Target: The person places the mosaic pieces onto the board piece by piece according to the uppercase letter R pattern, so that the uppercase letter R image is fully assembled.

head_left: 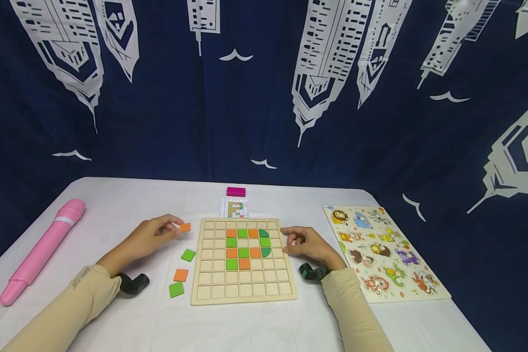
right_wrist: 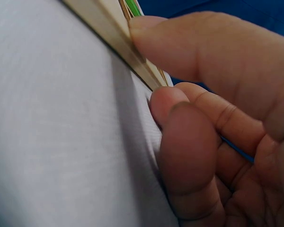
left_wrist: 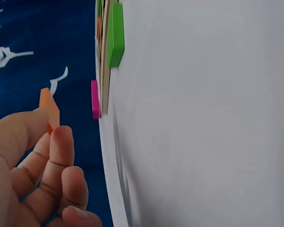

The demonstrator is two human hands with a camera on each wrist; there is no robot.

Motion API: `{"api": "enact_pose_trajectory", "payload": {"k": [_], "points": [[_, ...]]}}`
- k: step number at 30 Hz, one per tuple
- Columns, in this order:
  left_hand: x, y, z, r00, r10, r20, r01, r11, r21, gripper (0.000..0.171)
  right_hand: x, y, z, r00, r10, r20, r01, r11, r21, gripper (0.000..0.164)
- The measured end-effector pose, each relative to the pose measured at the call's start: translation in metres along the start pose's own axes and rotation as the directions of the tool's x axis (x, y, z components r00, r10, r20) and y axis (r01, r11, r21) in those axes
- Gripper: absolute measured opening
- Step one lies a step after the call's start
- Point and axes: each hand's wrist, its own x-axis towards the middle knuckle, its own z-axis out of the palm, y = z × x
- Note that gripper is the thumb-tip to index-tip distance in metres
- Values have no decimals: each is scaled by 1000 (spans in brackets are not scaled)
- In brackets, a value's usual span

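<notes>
My left hand (head_left: 151, 234) pinches an orange square tile (head_left: 185, 227) between thumb and fingertips, just left of the wooden grid board (head_left: 211, 292). In the left wrist view this orange tile (left_wrist: 49, 111) is seen nearly edge-on, raised in the fingers. Orange and green squares, with two dark green rounded pieces (head_left: 264, 233), form a letter-like shape in the grid. At the board's right border, my right hand (head_left: 308, 243) holds the edge; its thumb (right_wrist: 165, 42) lies against the board's side (right_wrist: 111, 35), with curled fingers close by.
Left of the board lie two green tiles (head_left: 188, 255) and an orange tile (head_left: 181, 275). Behind it are a pattern card (head_left: 224, 208) and a magenta block (head_left: 236, 192). A pink tube (head_left: 41, 249) lies far left; an animal picture board (head_left: 378, 254) lies right.
</notes>
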Motion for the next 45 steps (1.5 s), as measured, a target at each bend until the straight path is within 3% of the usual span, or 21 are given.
{"api": "enact_pose_trajectory", "payload": {"k": [7, 15, 22, 32, 45], "points": [[-11, 25, 13, 999, 21, -27, -21, 1000, 9, 24, -1, -1, -2, 1000, -1, 1, 1, 1000, 8, 60], [-16, 47, 31, 999, 23, 22, -23, 1000, -6, 25, 0, -1, -1, 1000, -8, 4, 8, 1000, 4, 60], [-19, 62, 48, 995, 80, 58, -81, 997, 5, 24, 1, -2, 0, 1000, -7, -2, 7, 1000, -9, 60], [-20, 70, 70, 986, 153, 64, -154, 988, 12, 21, 0, -1, 1, 1000, -4, 10, 4, 1000, 9, 60], [-25, 79, 85, 975, 204, 91, -212, 974, 85, 20, 0, 0, 1, 1000, 3, 6, -3, 1000, 12, 60]]}}
